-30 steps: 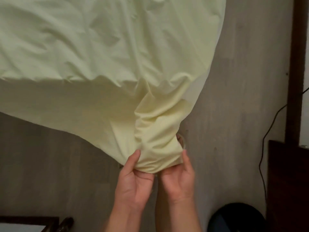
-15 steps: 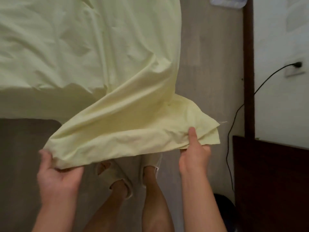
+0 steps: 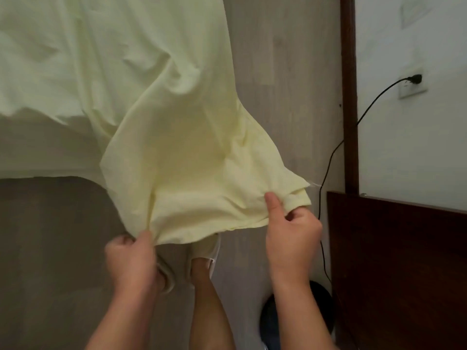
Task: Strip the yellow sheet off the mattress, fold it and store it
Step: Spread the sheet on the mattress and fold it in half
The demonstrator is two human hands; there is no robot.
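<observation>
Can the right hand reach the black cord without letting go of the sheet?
Probably yes. The right hand grips the yellow sheet at its corner, and the black cord hangs just beside it with only bare floor between. The held sheet would have to come along, though.

Left hand (image 3: 130,261) and right hand (image 3: 290,231) pinch the yellow sheet (image 3: 197,173).

Black cable (image 3: 328,157) from wall socket (image 3: 412,83), dark wooden cabinet (image 3: 399,261), perhaps slippers (image 3: 206,251).

Grey wood-look floor (image 3: 285,72), darker shaded patch lower left. White wall (image 3: 409,147) at right with dark wooden vertical trim (image 3: 350,72), wall socket (image 3: 412,83) with black cable (image 3: 328,160) plugged in, trailing down. Dark brown wooden furniture panel (image 3: 394,261) lower right. Dim warm light
</observation>
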